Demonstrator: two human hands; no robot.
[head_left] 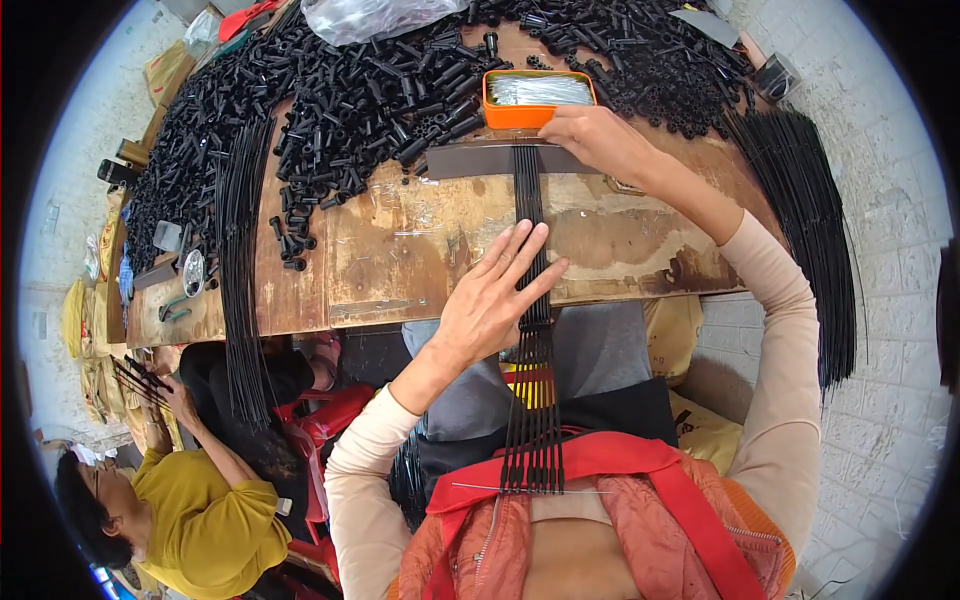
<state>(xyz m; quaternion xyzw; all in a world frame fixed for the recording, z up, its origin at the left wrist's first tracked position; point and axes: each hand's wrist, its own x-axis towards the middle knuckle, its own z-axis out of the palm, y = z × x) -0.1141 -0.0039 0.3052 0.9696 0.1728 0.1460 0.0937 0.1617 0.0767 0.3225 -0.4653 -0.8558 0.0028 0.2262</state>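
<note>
My left hand [492, 298] lies with fingers stretched and spread over a row of thin black rods [528, 190]. These run from the table down across my lap, and a thin metal wire [475, 487] crosses their near ends. The far ends rest on a dark grey strip [465, 162] on the table. Just beyond that strip, my right hand [598, 145] is closed, fingertips together beside the rod ends. What its fingers hold, if anything, is hidden. Touching distance from it stands an orange box [540, 117] filled with thin silvery pins [540, 90].
Heaps of black tubular parts [350, 130] cover the far table. Bundles of long black rods hang over the edge at left [240, 250] and right [805, 200]. Scissors [178, 305] lie at the left. A co-worker in a yellow top [205, 510] sits at lower left, holding black rods.
</note>
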